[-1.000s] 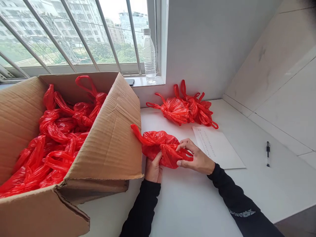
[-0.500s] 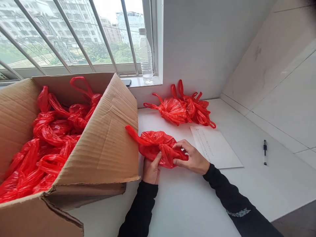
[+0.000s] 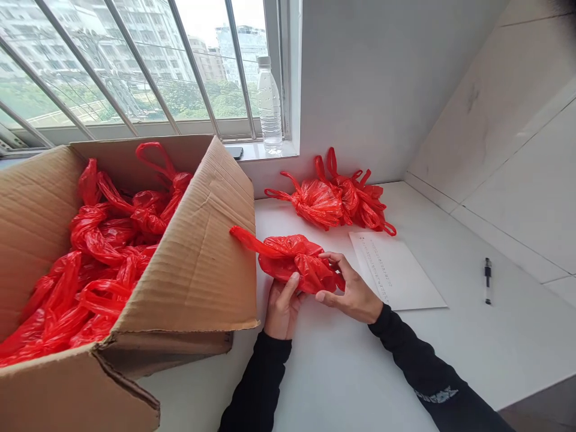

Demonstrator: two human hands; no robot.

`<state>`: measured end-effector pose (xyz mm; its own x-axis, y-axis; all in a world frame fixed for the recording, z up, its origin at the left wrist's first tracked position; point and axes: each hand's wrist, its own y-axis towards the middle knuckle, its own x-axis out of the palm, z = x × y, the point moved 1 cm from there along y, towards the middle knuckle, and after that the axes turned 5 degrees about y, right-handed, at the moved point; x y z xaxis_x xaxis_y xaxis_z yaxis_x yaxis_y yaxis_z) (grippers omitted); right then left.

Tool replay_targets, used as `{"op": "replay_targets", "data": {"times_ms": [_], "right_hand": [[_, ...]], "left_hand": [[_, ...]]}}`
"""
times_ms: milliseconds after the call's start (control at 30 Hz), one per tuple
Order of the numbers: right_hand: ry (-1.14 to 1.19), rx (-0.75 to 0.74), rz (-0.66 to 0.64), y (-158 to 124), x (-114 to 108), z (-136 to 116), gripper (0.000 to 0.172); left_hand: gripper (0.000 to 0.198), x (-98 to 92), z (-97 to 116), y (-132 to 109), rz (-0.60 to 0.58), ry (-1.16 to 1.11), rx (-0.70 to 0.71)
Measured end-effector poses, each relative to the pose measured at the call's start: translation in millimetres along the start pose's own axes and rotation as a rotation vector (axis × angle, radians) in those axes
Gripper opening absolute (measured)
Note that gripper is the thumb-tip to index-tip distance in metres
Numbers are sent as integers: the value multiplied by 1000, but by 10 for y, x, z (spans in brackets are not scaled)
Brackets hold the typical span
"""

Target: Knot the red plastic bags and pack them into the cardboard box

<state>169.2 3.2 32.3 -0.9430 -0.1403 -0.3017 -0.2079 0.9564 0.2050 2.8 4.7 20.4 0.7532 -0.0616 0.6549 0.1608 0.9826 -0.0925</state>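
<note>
A knotted red plastic bag (image 3: pixel 292 258) is held just over the white table, one handle loop pointing left toward the box. My left hand (image 3: pixel 283 303) supports it from below, thumb pressed on its near side and the other fingers hidden underneath. On the bag's right side, my right hand (image 3: pixel 348 288) has its fingers curved over the plastic, the thumb lower and a little apart. What the bag contains is hidden. To the left, an open cardboard box (image 3: pixel 193 258) is filled with similar red bags (image 3: pixel 108 240).
Several tied red bags (image 3: pixel 333 195) lie against the wall at the back. A printed white sheet (image 3: pixel 400 276) is right of my hands, with a pen (image 3: pixel 488 281) farther right. A water bottle (image 3: pixel 270 108) and a dark phone-like object (image 3: pixel 234 152) stand on the windowsill.
The bag has turned slightly and its knot side has shifted in my hands. My right thumb has come away from the plastic. The view has moved a little.
</note>
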Motion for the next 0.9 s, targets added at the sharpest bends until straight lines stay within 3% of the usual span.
{"op": "replay_targets", "data": {"times_ms": [67, 133, 333, 600, 700, 800, 900], "right_hand": [[2, 38, -14, -5, 27, 10, 89], [15, 86, -43, -3, 40, 27, 92], [86, 76, -35, -8, 16, 20, 66], [47, 205, 32, -111, 176, 136, 64], [49, 157, 69, -85, 188, 198, 51], [42, 106, 146, -3, 60, 135, 45], [47, 118, 305, 163, -199, -118, 40]], "left_hand": [[46, -1, -17, 4, 4, 84, 21], [47, -30, -44, 15, 36, 165, 21], [45, -109, -130, 17, 57, 377, 134], [45, -30, -92, -223, -83, 618, 197], [53, -33, -45, -310, -156, 626, 260], [58, -82, -94, -326, -153, 560, 261], [66, -161, -231, -243, -36, 429, 154]]}}
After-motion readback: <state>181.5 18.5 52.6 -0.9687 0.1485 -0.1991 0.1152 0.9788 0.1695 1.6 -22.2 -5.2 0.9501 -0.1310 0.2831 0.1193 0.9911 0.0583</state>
